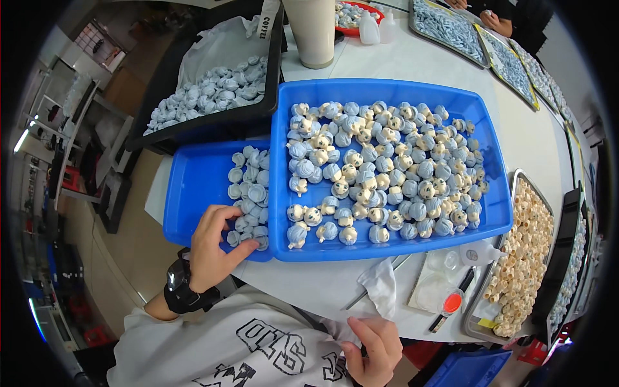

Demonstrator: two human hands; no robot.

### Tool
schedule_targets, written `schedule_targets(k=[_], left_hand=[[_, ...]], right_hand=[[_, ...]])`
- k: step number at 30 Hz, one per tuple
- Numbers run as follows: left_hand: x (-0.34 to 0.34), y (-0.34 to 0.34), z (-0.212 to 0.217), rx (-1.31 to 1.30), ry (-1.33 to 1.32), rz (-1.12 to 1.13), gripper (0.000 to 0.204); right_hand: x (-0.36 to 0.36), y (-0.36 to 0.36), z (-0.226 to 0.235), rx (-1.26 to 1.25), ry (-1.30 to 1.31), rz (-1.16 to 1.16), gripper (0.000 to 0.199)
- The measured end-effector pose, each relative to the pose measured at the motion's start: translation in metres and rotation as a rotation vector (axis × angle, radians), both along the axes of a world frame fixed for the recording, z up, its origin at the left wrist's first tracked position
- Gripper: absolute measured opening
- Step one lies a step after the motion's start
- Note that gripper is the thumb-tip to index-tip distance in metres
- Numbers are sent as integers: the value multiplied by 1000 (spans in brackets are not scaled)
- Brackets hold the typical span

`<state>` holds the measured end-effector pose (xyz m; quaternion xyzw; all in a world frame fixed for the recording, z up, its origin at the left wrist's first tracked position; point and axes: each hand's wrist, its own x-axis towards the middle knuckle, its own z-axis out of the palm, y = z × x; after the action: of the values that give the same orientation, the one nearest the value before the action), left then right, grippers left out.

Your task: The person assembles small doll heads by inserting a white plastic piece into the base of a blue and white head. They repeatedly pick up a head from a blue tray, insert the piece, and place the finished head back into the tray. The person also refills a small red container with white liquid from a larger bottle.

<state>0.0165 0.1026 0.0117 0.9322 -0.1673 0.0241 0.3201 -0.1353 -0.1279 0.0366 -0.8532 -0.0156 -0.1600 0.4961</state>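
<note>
My left hand (218,249) reaches into the small blue tray (193,177), a dark band round its wrist. Its thumb and fingers are apart, resting at the edge of several pale blue hollow doll-hair pieces (248,184); no piece shows held. My right hand (375,350) hovers low in front of my shirt, fingers loosely bent, thumb and forefinger apart, nothing visible between them. Right of the small tray, the large blue tray (393,251) holds many small doll heads (340,188) with cream faces and pale blue hair, some tipped over.
A black bin (274,71) of more blue pieces stands behind the small tray, beside a tall cup (309,32). At the right lies a metal tray (516,187) of cream parts. A cloth (380,287), squeeze bottle (480,253) and orange-red pot (452,302) lie in front. Another person's hand (496,24) shows far right.
</note>
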Motion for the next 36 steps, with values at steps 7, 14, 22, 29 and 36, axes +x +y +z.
schedule_targets(k=[7, 14, 22, 29, 36], left_hand=[[0, -2, -5, 29, -52, 18, 38], [1, -4, -5, 49, -77, 28, 32], [2, 3, -6, 86, -83, -59, 31], [0, 0, -2, 181, -121, -121, 36], [-1, -3, -3, 147, -88, -32, 33]], right_hand=[[3, 2, 2, -10, -24, -37, 28], [4, 3, 0, 45, -91, -119, 18], [5, 3, 0, 51, -122, -130, 16], [8, 3, -1, 45, -123, -109, 12], [4, 0, -4, 48, -143, -136, 9]])
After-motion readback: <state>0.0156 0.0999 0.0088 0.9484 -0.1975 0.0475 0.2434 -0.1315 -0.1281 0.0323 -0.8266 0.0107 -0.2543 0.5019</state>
